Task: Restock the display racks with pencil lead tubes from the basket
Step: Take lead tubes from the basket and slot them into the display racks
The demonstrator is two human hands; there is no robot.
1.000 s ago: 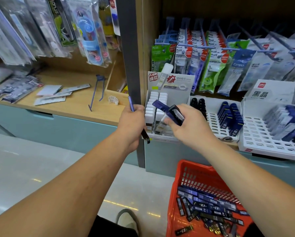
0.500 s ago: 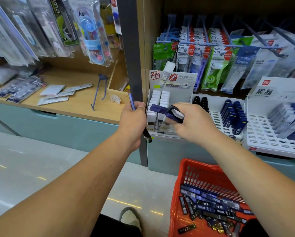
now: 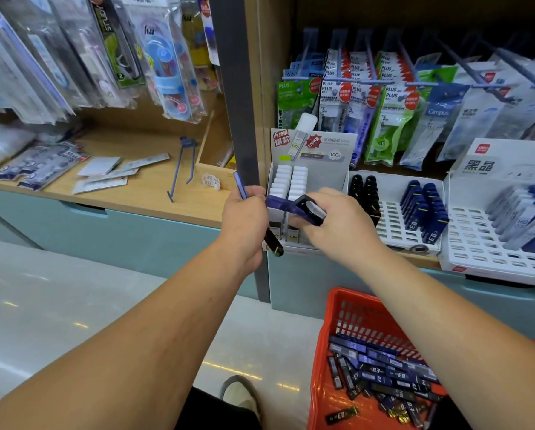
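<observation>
Head view: left hand [image 3: 244, 220] clenched round a slim tube [image 3: 274, 242], blue end up, black end below the fist; right hand [image 3: 337, 225] fingers grasping a bundle of lead tubes [image 3: 292, 207] before the white-capped carton [image 3: 328, 172]; loose tubes [image 3: 384, 375] heaped in red basket [image 3: 329, 352] under the right forearm; white display rack [image 3: 393, 231] just right, part-filled.
</observation>
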